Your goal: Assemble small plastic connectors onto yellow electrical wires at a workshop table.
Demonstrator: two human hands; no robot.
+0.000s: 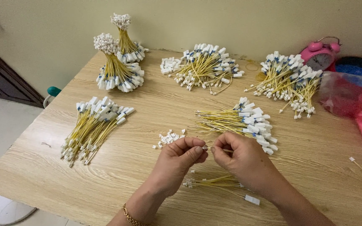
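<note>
My left hand (180, 160) and my right hand (240, 158) meet over the front middle of the wooden table (147, 175). Their fingertips pinch the end of a thin yellow wire (227, 150) between them; the left fingers seem to hold a tiny white connector, too small to tell. Just beyond the hands lies a pile of yellow wires with white plugs (241, 121). A small heap of loose white connectors (169, 137) sits left of my left hand. Under my wrists lie a few wires (216, 181).
Other wire bundles: one flat at the left (93, 127), two standing tied bundles at the back left (116, 62), a heap at the back middle (204, 67), another at the back right (288, 77). A pink alarm clock (318, 53) and red plastic bags (352, 100) are at right.
</note>
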